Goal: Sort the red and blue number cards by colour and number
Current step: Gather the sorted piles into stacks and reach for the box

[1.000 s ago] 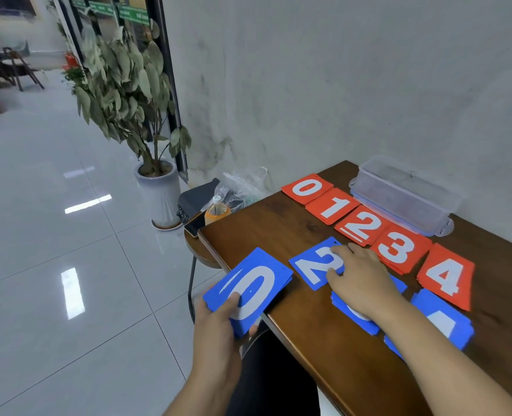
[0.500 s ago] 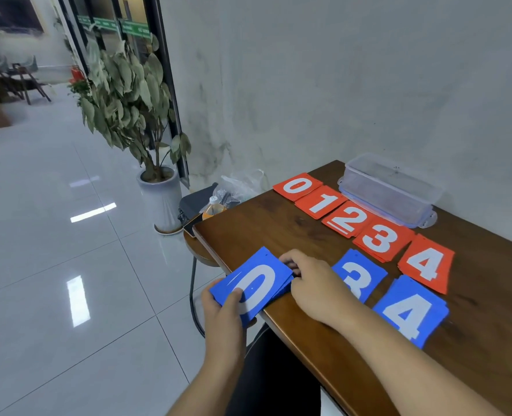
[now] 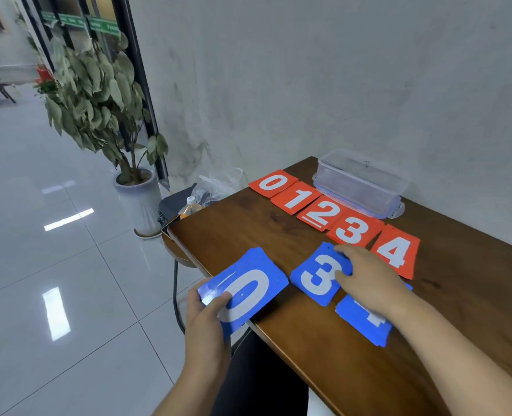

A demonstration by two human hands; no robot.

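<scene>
Our left hand (image 3: 209, 322) pinches a blue 0 stack (image 3: 248, 289) overhanging the table (image 3: 242, 232) edge; our right hand (image 3: 369, 280) curls round the blue 3 pile (image 3: 316, 279) lying beside it. These cards look thin, light, slippery: best pinched at an edge.

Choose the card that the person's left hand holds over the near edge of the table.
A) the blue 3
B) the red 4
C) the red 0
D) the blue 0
D: the left hand grips the blue 0 card with its thumb on the card's face, while the card's far part lies over the table edge.
</scene>
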